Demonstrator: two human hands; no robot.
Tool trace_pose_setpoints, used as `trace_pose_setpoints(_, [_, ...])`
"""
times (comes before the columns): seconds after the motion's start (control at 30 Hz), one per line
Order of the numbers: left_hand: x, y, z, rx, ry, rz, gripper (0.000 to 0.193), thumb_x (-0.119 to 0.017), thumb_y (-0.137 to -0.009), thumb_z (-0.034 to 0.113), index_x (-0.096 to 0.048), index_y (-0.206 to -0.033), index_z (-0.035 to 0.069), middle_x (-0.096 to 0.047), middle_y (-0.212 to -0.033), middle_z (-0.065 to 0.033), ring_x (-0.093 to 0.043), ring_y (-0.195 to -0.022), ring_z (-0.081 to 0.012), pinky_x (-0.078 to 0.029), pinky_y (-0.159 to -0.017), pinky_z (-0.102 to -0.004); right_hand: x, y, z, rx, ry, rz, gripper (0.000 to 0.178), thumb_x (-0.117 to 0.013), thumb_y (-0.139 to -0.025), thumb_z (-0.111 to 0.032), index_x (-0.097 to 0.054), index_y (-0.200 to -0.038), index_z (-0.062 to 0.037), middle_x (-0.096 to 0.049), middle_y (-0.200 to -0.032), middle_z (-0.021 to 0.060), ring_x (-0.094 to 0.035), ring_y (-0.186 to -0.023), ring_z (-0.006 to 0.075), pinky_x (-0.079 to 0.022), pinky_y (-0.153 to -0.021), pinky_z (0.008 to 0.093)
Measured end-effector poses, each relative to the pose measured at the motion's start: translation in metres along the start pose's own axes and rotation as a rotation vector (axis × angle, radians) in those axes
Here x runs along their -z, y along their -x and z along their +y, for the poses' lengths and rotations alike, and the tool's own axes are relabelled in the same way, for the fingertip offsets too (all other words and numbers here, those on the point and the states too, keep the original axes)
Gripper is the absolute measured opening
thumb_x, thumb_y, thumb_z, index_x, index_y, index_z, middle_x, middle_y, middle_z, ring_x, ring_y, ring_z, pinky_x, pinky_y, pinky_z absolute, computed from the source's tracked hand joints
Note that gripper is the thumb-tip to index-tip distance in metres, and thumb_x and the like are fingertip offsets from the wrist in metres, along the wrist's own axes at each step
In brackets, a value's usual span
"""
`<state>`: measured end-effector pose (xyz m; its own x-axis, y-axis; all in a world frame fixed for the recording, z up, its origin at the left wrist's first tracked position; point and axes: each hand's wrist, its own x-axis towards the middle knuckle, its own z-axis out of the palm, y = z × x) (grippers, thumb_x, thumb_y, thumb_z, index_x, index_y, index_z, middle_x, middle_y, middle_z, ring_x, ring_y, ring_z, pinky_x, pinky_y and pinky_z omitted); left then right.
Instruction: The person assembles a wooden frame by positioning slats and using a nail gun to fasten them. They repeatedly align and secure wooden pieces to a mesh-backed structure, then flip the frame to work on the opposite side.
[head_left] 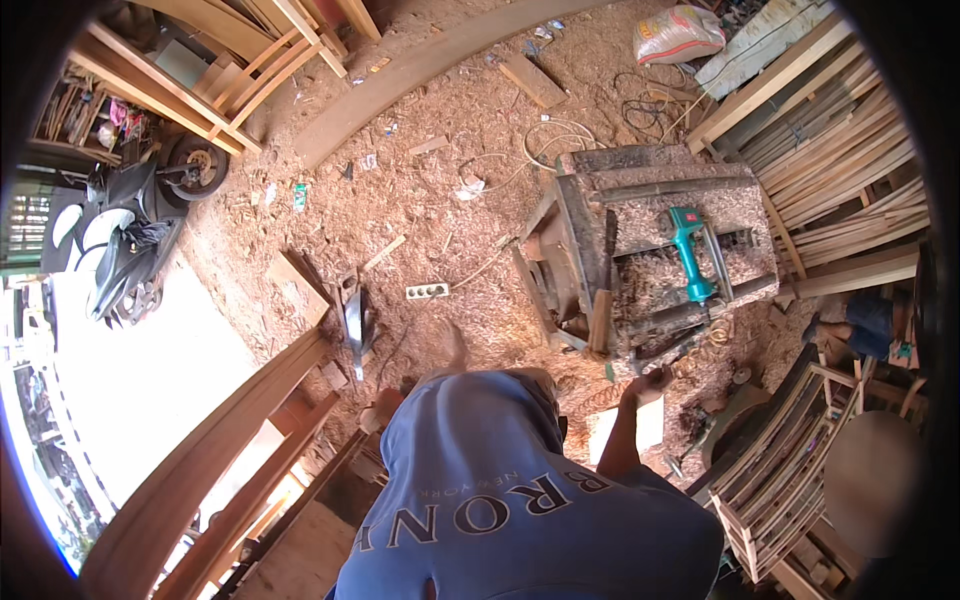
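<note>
My right arm reaches out to the right, and my right hand [652,383] is beside the near edge of a low wooden workbench [625,270]. Its fingers look curled; whatever they hold is too small to make out. A pale board [640,428] lies under that forearm. My left hand [379,411], partly hidden by my blue shirt [530,500], is low at the left near some planks, its fingers indistinct. On the bench, away from both hands, lies a green power tool [690,255]. A metal-topped hand tool [353,318], perhaps a plane, rests on the floor.
Wood shavings cover the ground. A white power strip [428,291] and cables lie ahead. Long planks [215,450] slant along the left; a motorcycle [120,235] stands beyond. Stacked wood strips [850,180], a slatted wooden frame [785,470] and a person's leg [845,335] are at right.
</note>
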<state>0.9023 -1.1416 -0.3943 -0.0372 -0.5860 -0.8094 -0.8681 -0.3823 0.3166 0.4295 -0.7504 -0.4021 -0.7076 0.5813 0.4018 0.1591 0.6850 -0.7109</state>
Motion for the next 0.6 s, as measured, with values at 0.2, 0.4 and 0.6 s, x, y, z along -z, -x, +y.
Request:
trace_pose_setpoints(0.2, [0.127,-0.135,0.151,-0.099,0.081,0.070,0.024,-0.067,-0.092,0.027,-0.066,-0.108,0.009,-0.063,-0.080,-0.0026,-0.059,-0.071,-0.0139,-0.051,-0.066,-0.0365,-0.008,0.182,0.006,-0.564,0.623,-1.614,0.017,-0.065,-0.093,-0.014,-0.068,-0.101,-0.0001,-0.068,-0.099,0.0167,-0.067,-0.091,0.0308,-0.054,-0.077,0.0439])
trace_pose_setpoints(0.4, [0.155,-0.240,0.343,-0.331,0.249,0.028,0.019,-0.069,-0.093,0.022,-0.066,-0.107,0.010,-0.062,-0.080,-0.0019,-0.055,-0.066,-0.0110,-0.047,-0.055,-0.0288,-0.147,0.264,-0.096,-0.156,0.346,-2.002,0.022,-0.071,-0.085,-0.019,-0.073,-0.096,-0.0007,-0.072,-0.095,0.0212,-0.072,-0.094,0.0354,-0.057,-0.078,0.0503])
trace_pose_setpoints(0.6, [0.066,-0.300,0.448,-0.460,-0.257,-0.150,0.018,-0.065,-0.096,0.017,-0.073,-0.104,0.003,-0.070,-0.089,-0.0064,-0.063,-0.082,-0.0145,-0.051,-0.066,-0.0307,-0.327,0.268,-0.112,0.458,0.687,-1.851,0.022,-0.076,-0.078,-0.027,-0.076,-0.077,-0.0057,-0.072,-0.078,0.0145,-0.072,-0.072,0.0308,-0.058,-0.065,0.0459])
